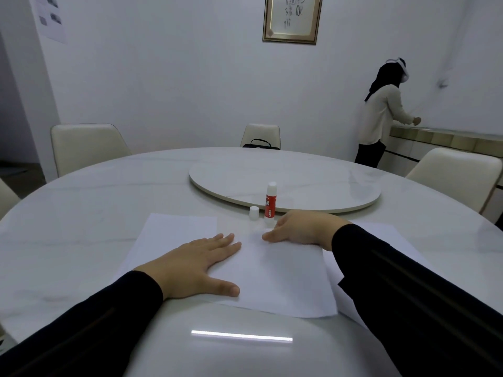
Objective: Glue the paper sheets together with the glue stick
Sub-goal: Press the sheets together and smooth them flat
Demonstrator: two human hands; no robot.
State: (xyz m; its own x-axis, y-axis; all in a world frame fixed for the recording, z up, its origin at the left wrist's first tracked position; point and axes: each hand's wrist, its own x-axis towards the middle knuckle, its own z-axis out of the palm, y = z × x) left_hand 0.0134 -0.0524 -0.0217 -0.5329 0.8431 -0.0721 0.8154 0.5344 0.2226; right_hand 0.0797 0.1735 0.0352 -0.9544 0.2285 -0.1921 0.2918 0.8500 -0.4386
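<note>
Marble-look round table (81,202) with a raised turntable (299,170), pale chairs (87,148) around it, white walls, a framed print (292,19) cut off at the top edge. Left hand (196,265) lies flat, fingers straight, on the overlapping paper sheets (272,276); the cap (254,213) and uncapped glue stick (270,202) stand upright just beyond. Right hand (299,227) rests on the sheets' far edge, fingers loosely curled, fingertips partly hidden; farther right a person (383,112) stands blurred at a counter.

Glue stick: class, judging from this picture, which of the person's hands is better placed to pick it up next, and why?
Probably the right hand. It rests on the paper just in front of the upright glue stick, beside its cap. The left hand lies flat on the sheet, farther away, holding it down.
</note>
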